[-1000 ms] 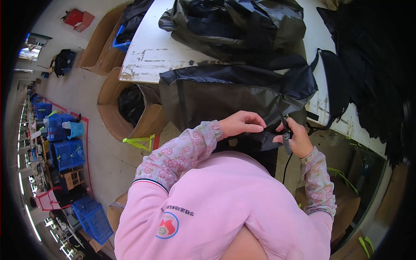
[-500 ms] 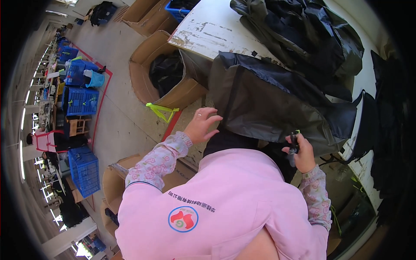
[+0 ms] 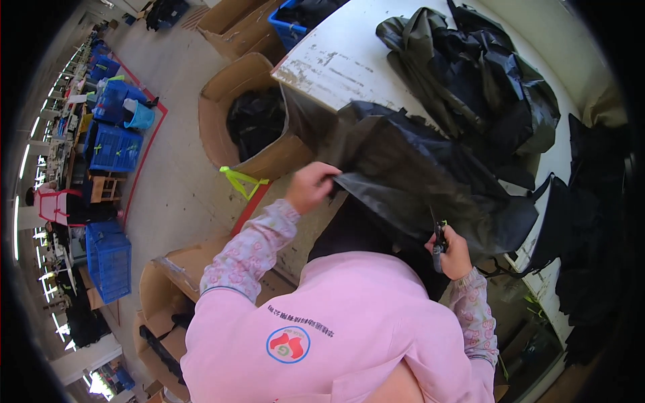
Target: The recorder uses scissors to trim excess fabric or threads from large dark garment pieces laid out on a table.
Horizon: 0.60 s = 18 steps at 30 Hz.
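My left hand (image 3: 313, 187) is closed, pinching the near left edge of a dark, slightly shiny fabric piece (image 3: 430, 174). That piece drapes over the front edge of the white table and hangs down toward my lap. In my right hand (image 3: 457, 254) is a small pair of black thread snips (image 3: 439, 243), blades pointing away from me. The snips are close to the fabric's lower edge; whether they touch it I cannot tell. Farther back on the table lies a crumpled heap of similar dark fabric (image 3: 480, 74).
The worn white table (image 3: 322, 64) has a corner at its left. Beside it stands a cardboard box (image 3: 211, 124) with black material inside, and a blue crate (image 3: 289, 33) behind. Another open box (image 3: 181, 269) is at my left. Black fabric (image 3: 598, 221) hangs at the right.
My left hand has gone from open beside the fabric to pinching its edge. The near edge is now folded and lifted. My right hand, still holding the snips, has shifted slightly left and nearer.
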### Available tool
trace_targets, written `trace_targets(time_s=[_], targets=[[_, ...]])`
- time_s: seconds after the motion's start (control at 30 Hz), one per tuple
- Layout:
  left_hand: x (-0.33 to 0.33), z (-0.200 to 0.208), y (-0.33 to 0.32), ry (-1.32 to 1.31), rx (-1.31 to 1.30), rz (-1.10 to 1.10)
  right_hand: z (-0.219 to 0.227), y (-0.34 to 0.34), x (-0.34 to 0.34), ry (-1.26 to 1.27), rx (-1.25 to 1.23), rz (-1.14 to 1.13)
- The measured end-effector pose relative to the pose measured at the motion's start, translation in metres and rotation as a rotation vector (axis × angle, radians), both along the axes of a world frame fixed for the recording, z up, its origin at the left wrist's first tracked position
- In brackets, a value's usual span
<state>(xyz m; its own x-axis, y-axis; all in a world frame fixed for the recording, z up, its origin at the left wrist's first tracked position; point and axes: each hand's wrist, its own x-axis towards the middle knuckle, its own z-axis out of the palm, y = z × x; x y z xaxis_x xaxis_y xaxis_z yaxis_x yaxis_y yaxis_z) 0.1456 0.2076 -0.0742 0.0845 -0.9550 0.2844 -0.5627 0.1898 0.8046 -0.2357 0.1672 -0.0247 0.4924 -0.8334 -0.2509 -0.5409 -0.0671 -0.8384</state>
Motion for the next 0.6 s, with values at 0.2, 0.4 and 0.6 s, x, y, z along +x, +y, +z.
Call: trace_targets(time_s=[0.2,0.4,0.6], targets=[[0.263,0.076,-0.005,0.006,-0.383,0.916,0.073,-0.057,-0.014,-0.188,-0.191,-0.169],[0.345,0.117,-0.032,0.020,-0.538,1.110,0.090,-0.169,-0.033,-0.188,-0.454,-0.645],[0.237,0.047,-0.073,0.147,0.352,0.320,0.071,-0.237,-0.028,0.247,-0.718,-0.823]])
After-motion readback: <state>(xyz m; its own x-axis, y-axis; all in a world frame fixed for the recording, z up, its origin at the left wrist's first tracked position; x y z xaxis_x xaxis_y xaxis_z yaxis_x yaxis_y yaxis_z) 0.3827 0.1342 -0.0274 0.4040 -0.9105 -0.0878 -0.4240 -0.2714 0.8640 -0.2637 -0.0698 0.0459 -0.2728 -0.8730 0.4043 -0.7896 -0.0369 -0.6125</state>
